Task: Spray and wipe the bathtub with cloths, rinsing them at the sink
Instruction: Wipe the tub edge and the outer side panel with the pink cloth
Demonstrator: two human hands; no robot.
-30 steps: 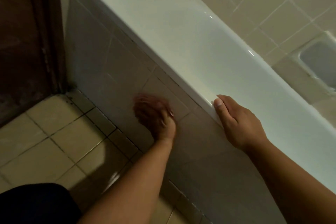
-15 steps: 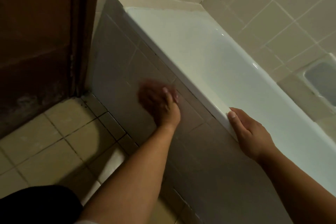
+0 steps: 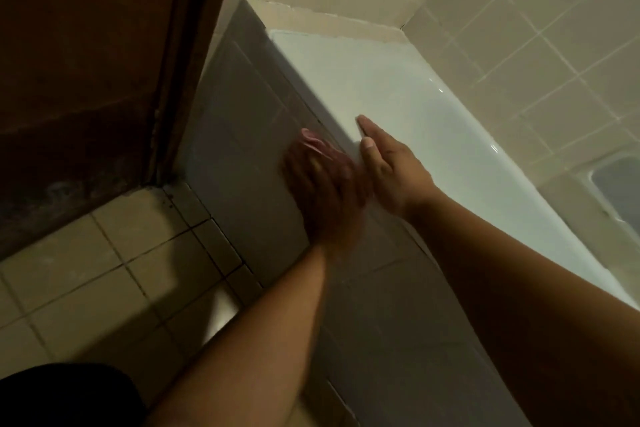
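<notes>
Against the tiled panel [image 3: 249, 135] that fronts the tub [image 3: 398, 104], just below the rim, our left hand [image 3: 322, 191] presses a pink cloth [image 3: 313, 146] flat. The fingers look spread over it, though motion blur softens them, and only a fold of cloth shows past them. Our right hand [image 3: 388, 170] lies on the rim just beside it, fingers straight, thumb along the outer edge, holding nothing.

We judge the cloth soft, light and probably damp. It will bunch and slide under the palm, so a broad flat press suits wiping, and a gathered handful at its middle is where to take it for the sink, which is out of view. The tub's glossy white surface looks slick, a poor brace when wet. Left of the tub are a dark door [image 3: 86, 45] and a pale floor [image 3: 104, 270]. We can read no brand, label or writing anywhere.
</notes>
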